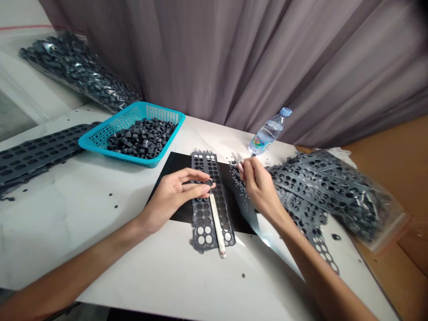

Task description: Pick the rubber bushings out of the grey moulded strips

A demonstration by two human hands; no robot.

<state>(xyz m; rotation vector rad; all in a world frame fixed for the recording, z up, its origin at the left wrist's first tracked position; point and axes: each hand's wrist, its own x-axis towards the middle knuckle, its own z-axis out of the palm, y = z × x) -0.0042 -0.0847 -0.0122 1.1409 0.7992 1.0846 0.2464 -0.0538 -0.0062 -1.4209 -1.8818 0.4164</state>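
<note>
My left hand [177, 189] pinches a small dark grey rubber piece [209, 183] between thumb and fingertips. It hovers over a grey rubber sheet [199, 218] punched with rows of round holes. A white stick [217, 223] lies lengthwise on that sheet, its upper end just under the piece. My right hand [257, 183] is closed to the right of the sheet, around a slim pale tool [239, 163] with a pinkish part; its exact kind is not clear. Tiny dark scraps [238, 183] are scattered beside this hand. The sheet rests partly on a black mat [177, 165].
A blue basket [132, 158] of small dark rubber pieces stands at back left, before a full plastic bag [76, 67]. Perforated sheets lie left [43, 151] and right [301, 196], near another plastic bag [371, 214]. A water bottle [267, 133] stands at the back by the curtain [200, 58].
</note>
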